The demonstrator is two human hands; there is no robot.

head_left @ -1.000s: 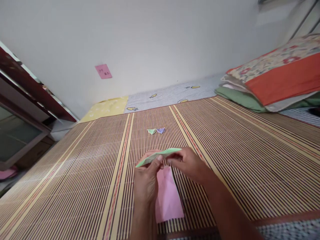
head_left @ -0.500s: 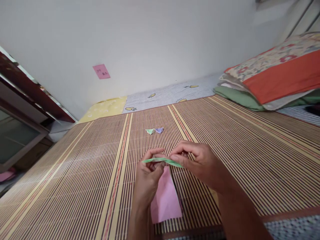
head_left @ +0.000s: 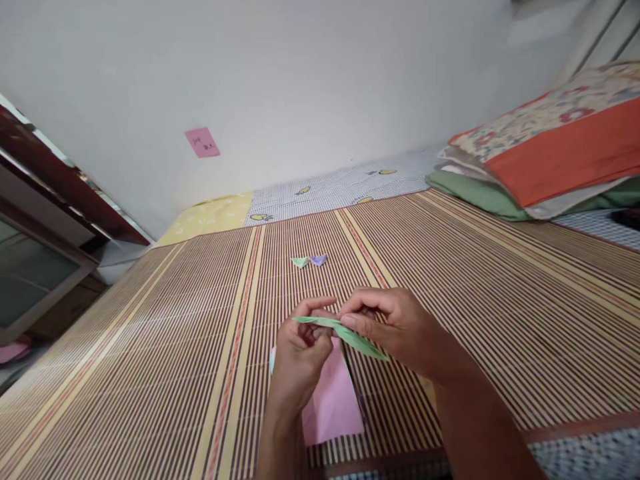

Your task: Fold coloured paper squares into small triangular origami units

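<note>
A folded green paper [head_left: 361,343] is held between both hands above the striped mat. My left hand [head_left: 303,357] pinches its left part, with the index finger stretched above it. At the paper's middle, my right hand [head_left: 387,320] grips it between thumb and curled fingers, and the right part slants down beyond the thumb. Beneath the hands lies a pink paper sheet [head_left: 333,400], partly covered by my left hand. Farther off on the mat, a small folded green paper triangle [head_left: 300,262] sits beside a purple one [head_left: 319,260].
The striped mat [head_left: 165,347] covers the bed. A pile of folded bedding with an orange cover [head_left: 565,157] stands at the right. Behind is a white wall bearing a pink note [head_left: 203,143]. A framed glass panel [head_left: 35,273] is at the left.
The green paper's right part has swung down and now bends at the middle. Both hands have shifted slightly, still holding it.
</note>
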